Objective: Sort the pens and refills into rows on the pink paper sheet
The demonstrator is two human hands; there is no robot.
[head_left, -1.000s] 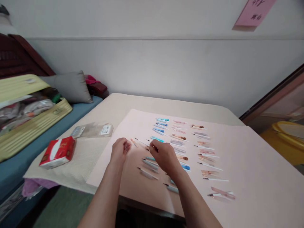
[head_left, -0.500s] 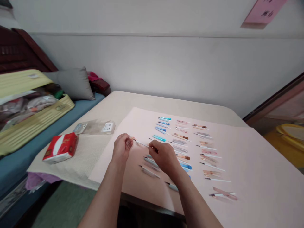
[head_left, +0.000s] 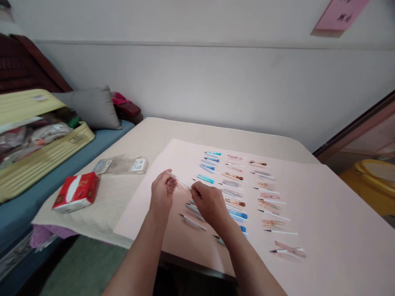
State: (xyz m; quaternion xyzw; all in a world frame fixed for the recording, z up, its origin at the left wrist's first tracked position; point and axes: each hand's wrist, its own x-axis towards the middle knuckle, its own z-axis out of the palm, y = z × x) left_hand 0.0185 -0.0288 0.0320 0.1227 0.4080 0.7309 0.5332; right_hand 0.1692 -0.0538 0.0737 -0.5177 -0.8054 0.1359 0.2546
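My left hand [head_left: 161, 190] is closed, pinching a pale, translucent pen piece [head_left: 170, 174] at its fingertips; whether it is a cap or a barrel I cannot tell. From that piece a slim white pen refill [head_left: 183, 183] slants down to the right. Thumb and fingers of my right hand [head_left: 207, 201] grip its other end, and the dark tip does not show. Beneath and beside my hands, rows of pen parts lie on the pale pink sheet [head_left: 148, 205]. Among them are a teal pen part [head_left: 205, 179], a blue one [head_left: 237, 214] and a white refill with dark tip [head_left: 280, 232].
The sheet covers much of a cream-clothed table [head_left: 120, 197]. At the left stand a red tissue pack [head_left: 75, 192] and a clear plastic packet [head_left: 121, 165]. Beyond is a blue seat with a grey cushion [head_left: 92, 109]. A yellow container [head_left: 368, 181] stands at the right.
The refill's dark tip, visible near my left fingers before, is now out of sight at the translucent piece. My hands have drawn slightly closer together. The view has shifted slightly.
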